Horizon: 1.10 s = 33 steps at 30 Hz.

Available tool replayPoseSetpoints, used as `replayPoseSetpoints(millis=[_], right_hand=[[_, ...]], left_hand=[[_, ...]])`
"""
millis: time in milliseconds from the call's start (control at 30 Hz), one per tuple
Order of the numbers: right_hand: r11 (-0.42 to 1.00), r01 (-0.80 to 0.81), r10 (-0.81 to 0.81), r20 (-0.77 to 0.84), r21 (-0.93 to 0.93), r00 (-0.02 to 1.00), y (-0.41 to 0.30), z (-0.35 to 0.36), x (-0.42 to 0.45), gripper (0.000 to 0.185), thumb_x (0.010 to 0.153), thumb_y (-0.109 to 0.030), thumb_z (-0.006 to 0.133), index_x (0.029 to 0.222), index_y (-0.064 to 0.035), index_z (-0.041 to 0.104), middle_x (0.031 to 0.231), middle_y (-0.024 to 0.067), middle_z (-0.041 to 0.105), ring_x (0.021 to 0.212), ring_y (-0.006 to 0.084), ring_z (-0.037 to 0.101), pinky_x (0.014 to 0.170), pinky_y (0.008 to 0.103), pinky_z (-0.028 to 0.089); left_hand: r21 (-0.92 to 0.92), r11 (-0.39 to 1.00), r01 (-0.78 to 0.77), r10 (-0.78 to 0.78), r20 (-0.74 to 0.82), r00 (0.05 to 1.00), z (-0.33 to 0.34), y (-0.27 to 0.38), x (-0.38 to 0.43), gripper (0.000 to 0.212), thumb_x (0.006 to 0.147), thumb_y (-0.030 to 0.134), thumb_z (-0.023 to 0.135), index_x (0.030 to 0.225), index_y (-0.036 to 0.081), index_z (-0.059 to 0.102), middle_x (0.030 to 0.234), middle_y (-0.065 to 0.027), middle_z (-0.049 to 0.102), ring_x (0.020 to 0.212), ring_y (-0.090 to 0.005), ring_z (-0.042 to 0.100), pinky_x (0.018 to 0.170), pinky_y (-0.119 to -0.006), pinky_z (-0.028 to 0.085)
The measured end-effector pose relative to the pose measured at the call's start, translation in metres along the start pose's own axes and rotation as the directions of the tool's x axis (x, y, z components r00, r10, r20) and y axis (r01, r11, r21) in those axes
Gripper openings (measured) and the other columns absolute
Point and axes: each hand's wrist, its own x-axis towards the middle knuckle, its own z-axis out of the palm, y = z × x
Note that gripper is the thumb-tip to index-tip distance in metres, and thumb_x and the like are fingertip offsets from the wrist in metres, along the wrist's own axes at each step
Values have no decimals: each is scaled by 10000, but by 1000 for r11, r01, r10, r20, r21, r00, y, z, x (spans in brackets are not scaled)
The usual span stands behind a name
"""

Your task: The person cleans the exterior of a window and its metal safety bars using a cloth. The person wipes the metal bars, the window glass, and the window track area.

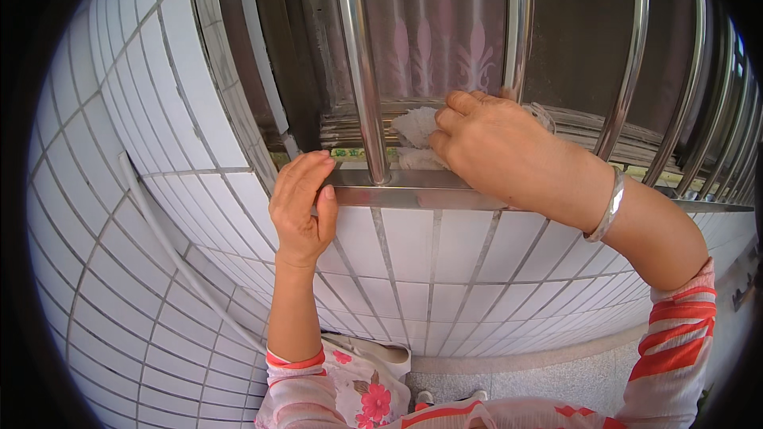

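My right hand (486,137) grips a whitish cloth (415,126), which bunches out past the fingers on both sides. It presses the cloth to the ledge of a window frame (351,125), behind a row of shiny metal bars. My left hand (302,205) rests at the left end of the flat metal bottom rail (411,182), thumb and fingers apart, with nothing in it. An upright metal bar (363,71) stands between my two hands. A second upright bar (517,24) rises just behind my right hand, which hides its foot.
White tiled wall (411,244) runs below the rail and on the left. A thin white pipe (179,262) slants along the left wall. Behind the glass hangs a pinkish patterned curtain (429,30). A floral-printed white item (372,381) is low beside me, above a speckled floor (524,381).
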Motion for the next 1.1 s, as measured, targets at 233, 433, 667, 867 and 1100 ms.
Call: replayPoseSetpoints(millis=[233, 433, 667, 867, 1100], right_hand=[[943, -305, 193, 522, 137, 831, -6, 41, 73, 217, 791, -89, 545, 981, -30, 630, 969, 159, 638, 931, 288, 622, 747, 374, 505], [869, -405, 233, 486, 284, 842, 11, 50, 116, 400, 759, -262, 628, 1109, -74, 581, 984, 199, 609, 919, 338, 597, 786, 410, 477], [743, -39, 128, -86, 669, 988, 8, 93, 179, 450, 701, -248, 696, 1071, -15, 587, 998, 219, 588, 943, 337, 580, 813, 380, 460], [666, 23, 21, -50, 746, 999, -6, 110, 187, 462, 676, -293, 737, 969, 44, 616, 900, 208, 626, 869, 361, 600, 759, 372, 486], [833, -211, 21, 352, 512, 936, 7, 68, 149, 370, 695, -160, 649, 1012, 27, 610, 886, 209, 629, 866, 360, 599, 782, 391, 477]], left_hand=[[63, 997, -49, 46, 58, 997, 9, -5, -19, 207, 756, 90, 546, 937, 27, 623, 988, -96, 616, 941, -270, 563, 912, -409, 343], [15, 999, -33, 34, -31, 999, 14, -16, -25, 193, 745, 108, 564, 918, 53, 627, 960, -72, 618, 919, -240, 567, 897, -387, 344], [15, 999, -49, 51, -84, 995, 17, -23, -28, 194, 731, 98, 575, 916, 70, 631, 949, -48, 621, 874, -217, 584, 879, -369, 352], [1, 999, -37, 37, -97, 995, 19, -21, -28, 199, 720, 77, 571, 910, 78, 629, 944, -39, 616, 861, -203, 591, 869, -358, 363], [8, 1000, -25, 25, -56, 998, 16, -22, -29, 205, 698, 72, 577, 897, 71, 625, 943, -47, 610, 858, -206, 592, 847, -361, 374]])
